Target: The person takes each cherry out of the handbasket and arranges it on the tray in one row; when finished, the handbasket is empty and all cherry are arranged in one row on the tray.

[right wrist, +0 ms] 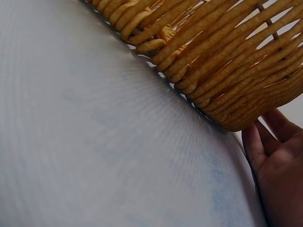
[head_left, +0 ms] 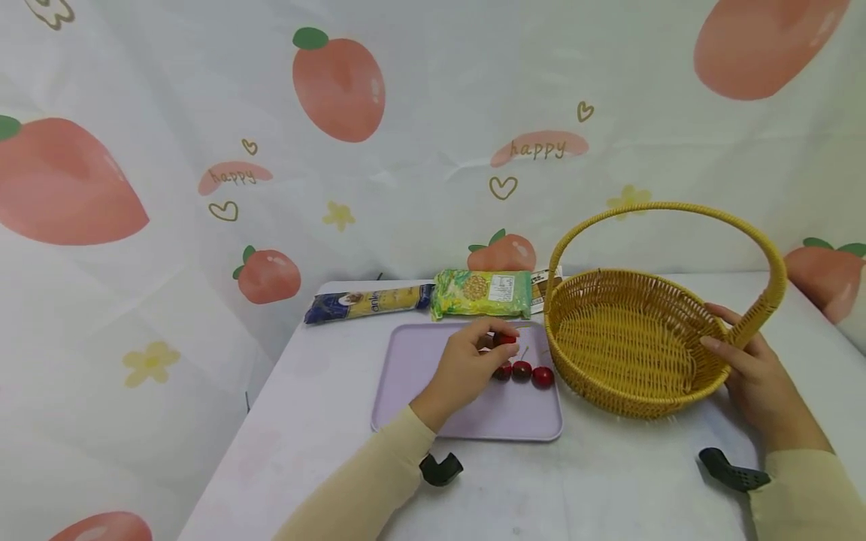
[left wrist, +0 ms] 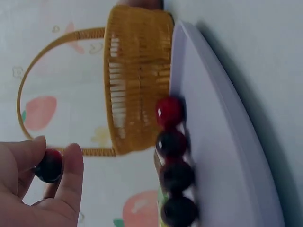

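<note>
My left hand [head_left: 470,361] pinches a dark red cherry [left wrist: 49,165] between thumb and fingertips, above the lilac tray [head_left: 419,376]. Several more cherries [head_left: 543,377] lie in a row along the tray's right part, some with stems; my hand partly hides the row in the head view. To the right stands a yellow woven basket [head_left: 632,406] with a tall arched handle, and its visible inside holds nothing. At its right side, my right hand [head_left: 764,383] grips the basket by the handle's base, the thumb over the rim. Some of its fingers are hidden behind the wall.
Behind the tray lie a long blue-and-yellow packet [head_left: 379,302], a green-and-yellow bag [head_left: 467,293] and a small brown-and-white packet [head_left: 539,289]. A white cloth [head_left: 406,90] with fruit prints hangs behind the white table [head_left: 514,496]. Black wrist mounts [head_left: 441,469] sit at both sleeves.
</note>
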A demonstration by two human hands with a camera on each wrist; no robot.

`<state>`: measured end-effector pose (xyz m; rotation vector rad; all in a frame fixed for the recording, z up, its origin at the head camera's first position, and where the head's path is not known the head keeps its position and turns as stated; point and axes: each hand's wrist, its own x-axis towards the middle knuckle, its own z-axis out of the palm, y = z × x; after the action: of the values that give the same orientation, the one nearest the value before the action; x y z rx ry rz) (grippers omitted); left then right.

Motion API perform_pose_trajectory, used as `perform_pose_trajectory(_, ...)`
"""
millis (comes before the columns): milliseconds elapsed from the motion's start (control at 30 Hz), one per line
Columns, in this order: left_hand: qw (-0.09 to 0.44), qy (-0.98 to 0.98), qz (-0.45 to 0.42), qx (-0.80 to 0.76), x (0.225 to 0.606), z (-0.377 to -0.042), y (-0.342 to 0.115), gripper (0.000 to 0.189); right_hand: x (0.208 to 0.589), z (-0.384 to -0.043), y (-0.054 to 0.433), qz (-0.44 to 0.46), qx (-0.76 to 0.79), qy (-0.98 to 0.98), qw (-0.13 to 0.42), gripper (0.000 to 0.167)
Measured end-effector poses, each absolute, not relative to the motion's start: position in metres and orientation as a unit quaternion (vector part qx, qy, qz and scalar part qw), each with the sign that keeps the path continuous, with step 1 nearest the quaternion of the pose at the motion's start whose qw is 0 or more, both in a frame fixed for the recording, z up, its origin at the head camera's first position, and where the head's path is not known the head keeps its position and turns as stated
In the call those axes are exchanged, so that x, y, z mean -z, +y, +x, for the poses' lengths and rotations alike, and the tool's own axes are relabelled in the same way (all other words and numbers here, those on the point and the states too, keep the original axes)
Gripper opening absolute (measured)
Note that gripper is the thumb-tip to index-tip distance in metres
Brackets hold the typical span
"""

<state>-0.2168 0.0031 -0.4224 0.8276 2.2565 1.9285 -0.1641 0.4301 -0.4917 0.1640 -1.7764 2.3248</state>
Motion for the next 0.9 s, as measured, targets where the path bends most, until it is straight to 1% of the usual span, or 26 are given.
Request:
perform_pose_trajectory(167,0.050,0.721,0.208,-0.660,0.432,-0.218,-0.031,0.028,0.491,-0.165,0.428,0.060,-0.791,-0.601,0.102,0.058)
perform_pose_trajectory(267,0.048,0.725,0.183,-0.662,0.435,-0.221,-0.046,0.033,0.490,-0.165,0.428,0.060,-0.788,-0.604,0.105,0.058)
perform_pose_trajectory(433,0.018,0.760,0.167,-0.627,0.438,-0.229,-0.069,0.032,0.492,-0.165,0.428,0.072,-0.791,-0.598,0.107,0.058)
perform_pose_trajectory(533,0.008,0.782,0.146,-0.606,0.445,-0.234,-0.082,0.032,0.492,-0.166,0.429,0.076,-0.793,-0.596,0.101,0.057)
perform_pose_trajectory(767,0.032,0.800,0.104,-0.590,0.463,-0.246,-0.097,0.030,0.494,-0.165,0.430,0.070,-0.793,-0.596,0.106,0.057)
perform_pose_trajectory(900,0.046,0.820,0.111,-0.559,0.471,-0.251,-0.101,0.031,0.493,-0.164,0.429,0.073,-0.789,-0.601,0.109,0.057)
